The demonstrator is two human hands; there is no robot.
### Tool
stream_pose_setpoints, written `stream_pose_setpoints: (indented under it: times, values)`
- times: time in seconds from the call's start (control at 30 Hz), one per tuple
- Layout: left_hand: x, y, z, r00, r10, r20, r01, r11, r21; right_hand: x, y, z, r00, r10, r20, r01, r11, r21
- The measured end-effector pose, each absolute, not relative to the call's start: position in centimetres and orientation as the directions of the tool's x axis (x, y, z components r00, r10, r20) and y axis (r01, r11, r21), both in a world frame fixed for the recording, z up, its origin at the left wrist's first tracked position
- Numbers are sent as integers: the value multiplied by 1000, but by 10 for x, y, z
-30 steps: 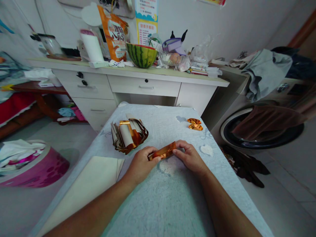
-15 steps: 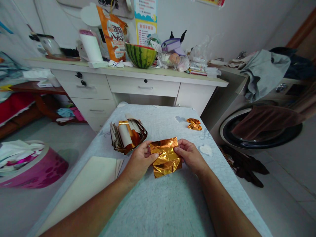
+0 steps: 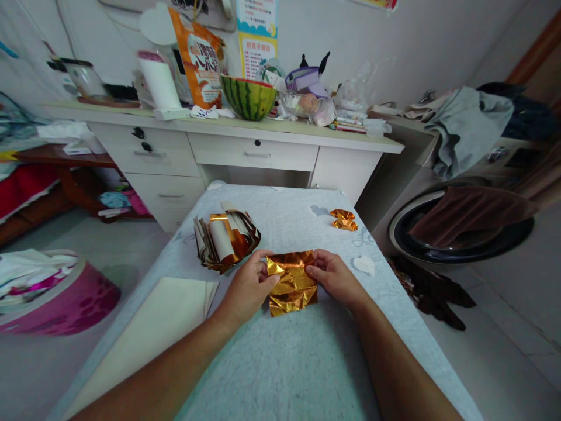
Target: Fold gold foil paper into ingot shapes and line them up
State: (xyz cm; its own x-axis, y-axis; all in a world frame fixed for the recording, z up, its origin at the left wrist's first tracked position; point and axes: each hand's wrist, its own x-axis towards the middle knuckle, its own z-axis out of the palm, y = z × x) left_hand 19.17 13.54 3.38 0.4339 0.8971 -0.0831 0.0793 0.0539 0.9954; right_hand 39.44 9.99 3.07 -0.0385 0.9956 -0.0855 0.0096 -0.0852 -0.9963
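A creased sheet of shiny gold foil paper [image 3: 293, 286] is held up over the cloth-covered table [image 3: 280, 368]. My left hand [image 3: 252, 283] pinches its left edge, thumb on top. At its right edge my right hand [image 3: 331, 273] grips it the same way, near the upper corner. Left of the foil and beyond my left hand lies a bundle of folded papers with gold foil [image 3: 225, 241]. Two small folded gold foil pieces [image 3: 344, 220] rest toward the far right of the table.
Pale paper sheets [image 3: 153, 333] lie at the table's left. Behind stands a white desk [image 3: 254, 153] with a watermelon-patterned bowl [image 3: 248, 98] and an orange bag [image 3: 199, 64]. A pink bin [image 3: 83, 295] is at the left, a washing machine [image 3: 412, 169] at the right.
The foil's upper edge has dropped slightly, and the sheet has shifted a little to the left with both hands. My hands keep their hold on it.
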Motion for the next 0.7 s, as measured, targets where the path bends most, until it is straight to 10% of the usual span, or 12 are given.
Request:
stream_pose_setpoints:
  times: [0.3, 0.57, 0.7]
  values:
    - [191, 136, 31, 434, 897, -76, 176, -1, 984, 393, 99, 34, -19, 997, -73, -95, -74, -993]
    - [188, 134, 30, 393, 919, 33, 436, -218, 873, 395, 102, 20, 84, 996, 5, 409, -30, -912]
    - [187, 132, 33, 395, 916, 71, 531, -291, 796, 393, 101, 20, 94, 996, 11, 403, -28, -915]
